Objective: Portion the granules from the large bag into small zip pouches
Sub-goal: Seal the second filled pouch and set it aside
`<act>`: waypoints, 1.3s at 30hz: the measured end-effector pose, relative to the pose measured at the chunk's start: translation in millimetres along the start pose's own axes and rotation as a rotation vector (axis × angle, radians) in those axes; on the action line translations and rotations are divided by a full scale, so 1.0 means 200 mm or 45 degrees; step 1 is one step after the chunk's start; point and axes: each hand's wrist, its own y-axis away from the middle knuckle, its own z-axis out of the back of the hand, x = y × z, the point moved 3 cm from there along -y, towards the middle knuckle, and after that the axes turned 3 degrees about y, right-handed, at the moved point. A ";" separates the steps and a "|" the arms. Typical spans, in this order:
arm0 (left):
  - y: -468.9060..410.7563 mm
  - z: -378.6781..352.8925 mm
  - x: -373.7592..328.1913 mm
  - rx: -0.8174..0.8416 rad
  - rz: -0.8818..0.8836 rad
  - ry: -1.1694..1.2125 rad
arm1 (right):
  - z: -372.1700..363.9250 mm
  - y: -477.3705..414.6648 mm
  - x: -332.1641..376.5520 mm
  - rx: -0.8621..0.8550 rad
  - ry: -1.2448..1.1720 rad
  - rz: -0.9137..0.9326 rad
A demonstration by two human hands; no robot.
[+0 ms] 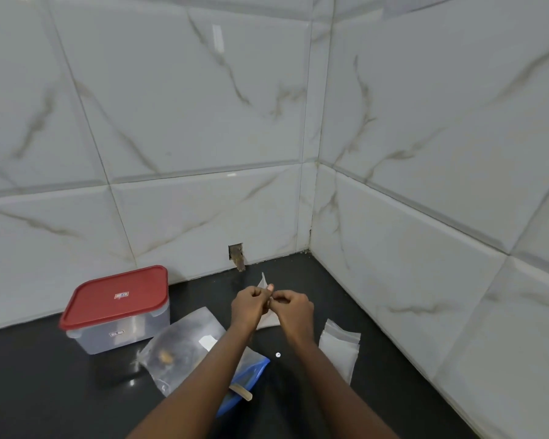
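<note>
- Bag (178,346) lies flat and slanting, under the left forearm, down-left of both hands; the left is nearer.
- Spare pouches (338,346) lie beside the right forearm.
- Left hand (249,304) and right hand (293,307) together pinch one raised pouch (268,321).

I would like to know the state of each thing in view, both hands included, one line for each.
left hand: pinches the small pouch near its top.
right hand: pinches the same pouch.
small pouch: held above the counter; open or sealed, cannot tell.
box: upright, red lid on.
large bag: lying on the counter, partly hidden by the left forearm.
spare pouches: stacked flat, untouched.
blue item: mostly hidden.
</note>
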 end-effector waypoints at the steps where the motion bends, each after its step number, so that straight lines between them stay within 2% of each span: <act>1: 0.02 0.02 -0.02 0.020 0.006 0.047 | 0.02 0.02 0.02 0.012 -0.071 -0.022; 6: 0.11 0.06 -0.06 0.139 0.063 0.272 | 0.07 0.10 0.08 0.177 -0.616 -0.132; 9: 0.16 0.08 -0.09 0.168 0.023 0.259 | 0.10 0.14 0.10 0.204 -0.690 -0.162; 12: 0.20 0.11 -0.11 0.211 -0.011 0.206 | 0.12 0.16 0.11 0.206 -0.606 -0.167; 20: 0.27 0.17 -0.13 0.315 -0.151 -0.080 | 0.16 0.21 0.17 0.372 -0.358 -0.198; 24: 0.30 0.20 -0.15 0.285 -0.222 -0.251 | 0.17 0.23 0.21 0.301 -0.065 -0.080; 29: 0.31 0.24 -0.18 0.146 -0.281 -0.321 | 0.20 0.24 0.21 0.122 0.105 -0.048; 31: 0.31 0.25 -0.18 0.156 -0.301 -0.344 | 0.20 0.24 0.22 0.065 0.343 0.077; 33: 0.32 0.25 -0.17 0.200 -0.301 -0.362 | 0.18 0.25 0.25 0.139 0.513 0.237; 36: 0.33 0.24 -0.18 0.259 -0.317 -0.353 | 0.15 0.28 0.28 0.296 0.517 0.366; 39: 0.34 0.25 -0.18 0.264 -0.332 -0.355 | 0.15 0.29 0.25 0.294 0.504 0.412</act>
